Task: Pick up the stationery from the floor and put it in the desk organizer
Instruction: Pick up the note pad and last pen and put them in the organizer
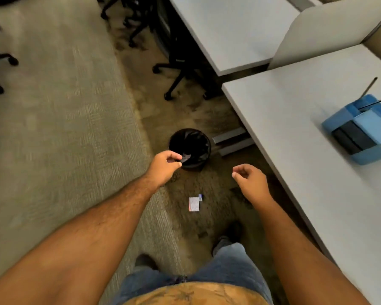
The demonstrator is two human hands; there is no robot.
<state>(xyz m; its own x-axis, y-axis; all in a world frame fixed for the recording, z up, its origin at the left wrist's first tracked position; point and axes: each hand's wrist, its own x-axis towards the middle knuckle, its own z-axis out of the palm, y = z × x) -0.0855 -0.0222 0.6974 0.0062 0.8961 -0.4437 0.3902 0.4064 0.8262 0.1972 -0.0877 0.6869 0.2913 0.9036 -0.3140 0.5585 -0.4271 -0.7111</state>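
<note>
A small white rectangular pad or card [194, 204] lies flat on the carpet between my two arms, with a tiny blue-and-white piece [200, 197] touching its upper right corner. My left hand [164, 166] hovers above and to the left of it, fingers loosely curled with nothing in them. My right hand [250, 178] hangs to the upper right of the pad, also loosely curled and holding nothing. A blue desk organizer [359, 133] stands on the white desk [295, 139] at the right, with thin dark sticks rising from it.
A black waste bin [190, 147] with a liner stands on the floor just beyond my left hand. Black office chair bases [180, 71] sit under a second desk [229, 29] at the back. My feet [227, 236] are right below the pad.
</note>
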